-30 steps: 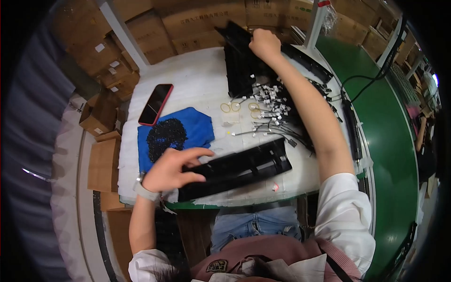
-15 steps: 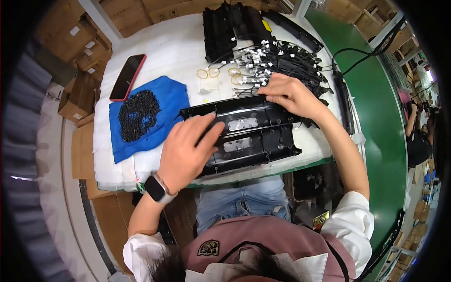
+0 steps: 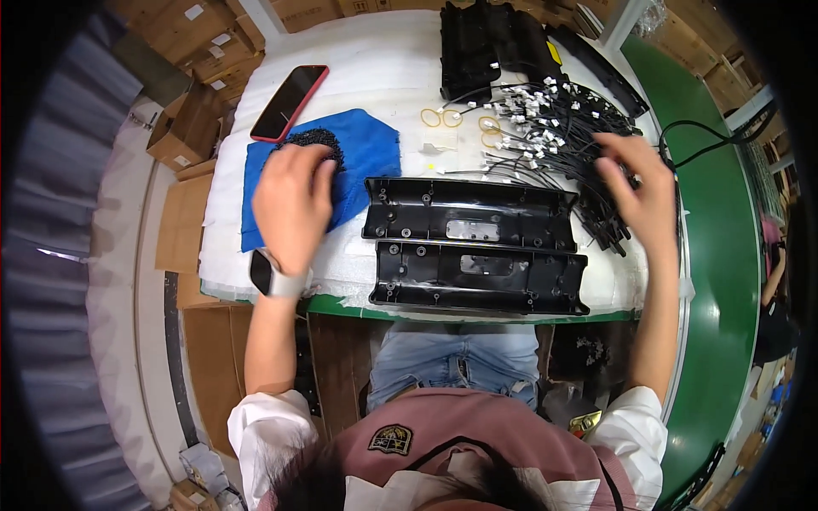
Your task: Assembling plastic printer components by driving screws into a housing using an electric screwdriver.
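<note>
My left hand (image 3: 294,204) is over the blue cloth (image 3: 366,140), at the near edge of a pile of tiny black parts (image 3: 317,140); its fingers curl, thumb and index apart, with nothing seen between them. To the right, my right hand (image 3: 643,183) hovers over a heap of black cables with white connectors (image 3: 554,128), thumb and fingers apart, holding nothing visible. Between the hands lie two long black plastic housings, a farther one (image 3: 532,213) and a nearer one (image 3: 550,277), side by side with their hollow insides up. Each has a rectangular window and small screw posts.
A phone with a red case (image 3: 290,102) lies beyond the cloth. Rubber bands (image 3: 432,117) lie left of the cables. More black housings (image 3: 467,51) stand at the back. A green surface (image 3: 711,281) runs along the right, where another person (image 3: 777,307) is partly visible.
Both hands have left the black housings: the left went to the parts on the cloth, the right outward over the cables. The housings now lie untouched. The whole view has shifted.
</note>
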Motion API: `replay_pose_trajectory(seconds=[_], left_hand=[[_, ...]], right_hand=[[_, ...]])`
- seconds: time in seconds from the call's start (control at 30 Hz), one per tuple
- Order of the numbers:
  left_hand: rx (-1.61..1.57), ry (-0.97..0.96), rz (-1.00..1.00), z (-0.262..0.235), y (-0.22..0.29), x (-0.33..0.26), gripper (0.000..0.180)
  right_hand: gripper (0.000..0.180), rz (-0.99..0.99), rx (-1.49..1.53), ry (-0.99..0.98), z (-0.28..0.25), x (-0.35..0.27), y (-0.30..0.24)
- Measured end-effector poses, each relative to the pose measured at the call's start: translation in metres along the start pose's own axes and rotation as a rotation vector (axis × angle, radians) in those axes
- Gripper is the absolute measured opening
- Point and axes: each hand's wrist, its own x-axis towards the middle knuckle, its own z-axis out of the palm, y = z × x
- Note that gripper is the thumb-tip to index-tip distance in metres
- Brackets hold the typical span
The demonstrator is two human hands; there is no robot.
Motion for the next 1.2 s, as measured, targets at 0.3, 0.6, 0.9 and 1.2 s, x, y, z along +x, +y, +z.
replay_pose_trajectory(seconds=[0.3, 0.6, 0.9, 1.2], left_hand=[[0.123, -0.127, -0.188, 0.014, -0.043, 0.002, 0.014], [0.088, -0.045, -0.164, 0.017, -0.052, 0.004, 0.014], [-0.937, -0.402, -0.345, -0.007, 0.035, 0.001, 0.019], [-1.310, -0.870, -0.119, -0.016, 0.156, -0.004, 0.008]], right_hand=[[0.051, 0.624, -0.944, -0.113, -0.035, -0.059, 0.073], [0.058, 0.943, -0.629, -0.115, -0.040, -0.052, 0.124], [0.045, 0.396, 1.164, 0.492, -0.075, -0.052, 0.028], [0.046, -0.325, 1.852, 0.579, -0.062, -0.047, -0.085]])
